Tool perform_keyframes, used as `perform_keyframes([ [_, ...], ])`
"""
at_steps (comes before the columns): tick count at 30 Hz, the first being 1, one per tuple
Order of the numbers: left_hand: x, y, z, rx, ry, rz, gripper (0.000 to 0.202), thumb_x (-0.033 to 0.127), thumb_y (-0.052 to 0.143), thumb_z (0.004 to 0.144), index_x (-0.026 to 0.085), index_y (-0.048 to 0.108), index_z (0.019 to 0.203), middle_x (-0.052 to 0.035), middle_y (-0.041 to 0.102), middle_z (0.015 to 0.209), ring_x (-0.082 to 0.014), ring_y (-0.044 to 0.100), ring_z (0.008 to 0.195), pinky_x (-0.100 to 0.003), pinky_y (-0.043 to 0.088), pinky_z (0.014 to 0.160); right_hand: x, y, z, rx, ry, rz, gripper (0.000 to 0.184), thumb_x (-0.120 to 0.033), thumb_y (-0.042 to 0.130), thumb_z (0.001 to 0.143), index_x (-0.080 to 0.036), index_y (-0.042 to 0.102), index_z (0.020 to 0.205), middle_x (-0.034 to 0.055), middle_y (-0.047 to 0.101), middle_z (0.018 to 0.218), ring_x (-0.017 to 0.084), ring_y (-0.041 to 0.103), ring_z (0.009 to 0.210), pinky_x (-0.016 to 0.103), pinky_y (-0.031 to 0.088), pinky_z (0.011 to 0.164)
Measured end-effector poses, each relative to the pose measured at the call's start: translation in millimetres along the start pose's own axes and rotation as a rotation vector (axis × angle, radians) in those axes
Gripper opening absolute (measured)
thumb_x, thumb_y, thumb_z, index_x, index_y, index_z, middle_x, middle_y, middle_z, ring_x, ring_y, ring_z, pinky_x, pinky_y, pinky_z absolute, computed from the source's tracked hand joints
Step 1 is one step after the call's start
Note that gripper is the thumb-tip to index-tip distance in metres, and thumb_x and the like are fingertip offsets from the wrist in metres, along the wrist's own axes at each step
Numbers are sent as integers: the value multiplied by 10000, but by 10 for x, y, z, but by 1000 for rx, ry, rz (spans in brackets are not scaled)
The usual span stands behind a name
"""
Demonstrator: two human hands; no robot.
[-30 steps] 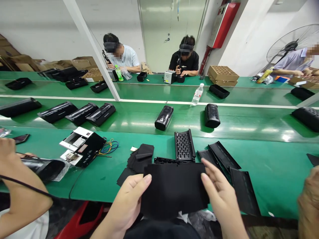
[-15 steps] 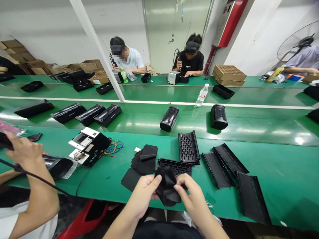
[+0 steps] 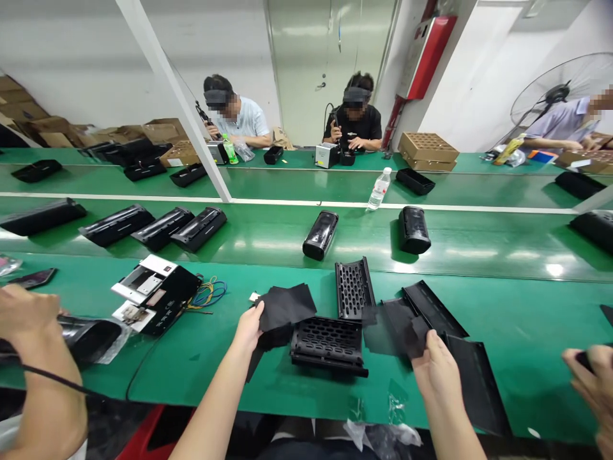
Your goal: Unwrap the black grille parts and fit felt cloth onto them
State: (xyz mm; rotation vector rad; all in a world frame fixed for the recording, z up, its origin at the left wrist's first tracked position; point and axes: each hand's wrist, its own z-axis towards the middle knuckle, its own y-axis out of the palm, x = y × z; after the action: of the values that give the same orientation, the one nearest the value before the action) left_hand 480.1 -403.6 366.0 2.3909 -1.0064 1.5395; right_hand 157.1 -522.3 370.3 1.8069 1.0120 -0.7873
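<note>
- White-and-black machine [image 3: 156,294]: on the green desk [image 3: 215,354], well left of the near perforated panel.
- Left hand [image 3: 251,326]: pinching black sheets [image 3: 290,305] by their left edge, just left of that panel, above more dark sheets [image 3: 276,337].
- Near perforated panel [image 3: 327,345]: lying between the hands.
- Second perforated panel [image 3: 354,289]: just behind it.
- Right hand [image 3: 437,361]: right of it, gripping what seems a thin dark sheet [image 3: 416,337], blurred.
- Smooth black panels [image 3: 479,383]: farther right of it.

Black sheet [image 3: 290,306] — flat, second sheet [image 3: 410,335] — dark, blurred
</note>
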Motion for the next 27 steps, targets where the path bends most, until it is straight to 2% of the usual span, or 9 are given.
perform_keyframes([
  [4, -62, 24, 73, 73, 88, 181, 143, 256, 587, 625, 141, 588, 710, -112, 641, 775, -324, 531, 972, -411, 406, 806, -66, 14, -5, -48, 58, 49, 236, -361, 636, 663, -200, 606, 833, 14, 659, 890, 144, 588, 827, 267, 479, 717],
  [8, 69, 31, -170, 178, 338, 351, 449, 246, 587, 606, 133, 522, 1035, -164, 492, 1123, -346, 306, 1186, -476, 210, 966, -66, 180, -155, -174, 180, 149, 233, -393, 608, 683, -208, 634, 823, 32, 671, 894, 178, 591, 869, 334, 458, 796],
  [10, 135, 115, -391, 125, 498, 362, 496, 298, 572, 636, 152, 480, 1102, -154, 438, 1181, -317, 309, 1187, -462, 227, 968, -46, 292, -264, -218, 255, 171, 237, -415, 597, 689, -225, 647, 821, 31, 677, 888, 184, 588, 893, 341, 452, 812],
  [11, 153, 186, -520, 34, 528, 306, 498, 328, 569, 650, 165, 471, 1110, -143, 443, 1178, -294, 345, 1167, -441, 266, 954, -28, 349, -321, -248, 292, 178, 241, -428, 593, 690, -233, 653, 818, 31, 677, 893, 187, 583, 913, 341, 450, 822],
  [14, 136, 465, -909, -392, 305, -86, 548, 371, 587, 662, 182, 416, 1147, -122, 530, 1088, -223, 508, 1015, -344, 398, 845, 60, 499, -471, -355, 379, 209, 258, -466, 589, 678, -249, 667, 792, 29, 677, 902, 197, 566, 958, 356, 439, 853],
  [17, 91, 677, -1164, -677, -61, -356, 504, 311, 670, 601, 169, 492, 1051, -98, 607, 961, -185, 583, 854, -292, 444, 731, 159, 577, -563, -411, 411, 238, 230, -458, 596, 676, -256, 670, 756, 15, 683, 869, 191, 570, 949, 365, 430, 869],
  [20, 127, 675, -1222, -704, -200, -475, 330, 259, 702, 566, 140, 578, 848, -56, 640, 780, -141, 593, 694, -264, 450, 676, 185, 568, -607, -427, 453, 270, 199, -417, 595, 689, -250, 668, 767, 12, 682, 873, 179, 567, 956, 347, 419, 883],
  [25, 312, 408, -1175, -633, -132, -387, 219, 274, 690, 584, 130, 599, 721, -23, 635, 666, -112, 570, 605, -224, 442, 615, 76, 481, -642, -446, 530, 207, 397, -525, 494, 722, -200, 649, 888, 73, 662, 942, 219, 560, 973, 382, 434, 846],
  [27, 366, 330, -1178, -618, -103, -352, 221, 293, 683, 591, 133, 593, 713, -16, 626, 645, -108, 563, 595, -217, 438, 601, 46, 464, -647, -489, 544, 97, 384, -448, 570, 700, -176, 620, 966, 94, 656, 954, 240, 566, 958, 392, 443, 819],
])
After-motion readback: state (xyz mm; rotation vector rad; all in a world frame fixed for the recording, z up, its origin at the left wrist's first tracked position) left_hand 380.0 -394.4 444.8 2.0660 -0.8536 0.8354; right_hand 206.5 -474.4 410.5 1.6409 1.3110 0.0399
